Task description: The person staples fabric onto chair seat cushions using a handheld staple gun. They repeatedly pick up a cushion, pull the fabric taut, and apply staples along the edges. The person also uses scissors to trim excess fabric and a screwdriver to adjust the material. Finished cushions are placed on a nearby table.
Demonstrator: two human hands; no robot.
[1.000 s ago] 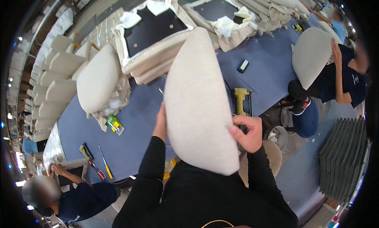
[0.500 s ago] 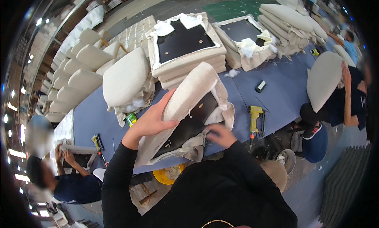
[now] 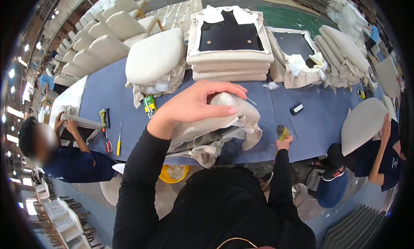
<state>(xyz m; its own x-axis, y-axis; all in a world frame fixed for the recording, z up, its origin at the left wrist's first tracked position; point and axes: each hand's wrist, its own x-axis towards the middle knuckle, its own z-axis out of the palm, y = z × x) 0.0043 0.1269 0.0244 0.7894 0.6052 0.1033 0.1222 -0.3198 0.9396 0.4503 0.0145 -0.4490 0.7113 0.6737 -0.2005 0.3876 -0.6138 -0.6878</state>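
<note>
A beige fabric seat cushion (image 3: 194, 134) is tipped up on the blue table in front of me, loose cloth hanging along its near side. My left hand (image 3: 196, 104) straddles its upper edge, thumb on the near side and fingers across the far side. Most of its dark underside is now hidden by folds of cloth. To the right, at the table's front edge, my right hand (image 3: 283, 143) is closed round the grip of a yellow-green staple gun (image 3: 282, 131).
Behind stand a stack of cushions (image 3: 230, 59), another covered cushion (image 3: 155, 55) and more cushions (image 3: 297, 48). On the table (image 3: 263, 104) lie a green box (image 3: 149, 106), a black object (image 3: 296, 109), a yellow-handled screwdriver (image 3: 119, 141) and another staple gun (image 3: 105, 118). People work at both sides.
My right hand has left the cushion's cloth and moved right, taking hold of the staple gun. The cushion has tilted, hiding its dark underside, and my left hand has shifted over its upper edge.
</note>
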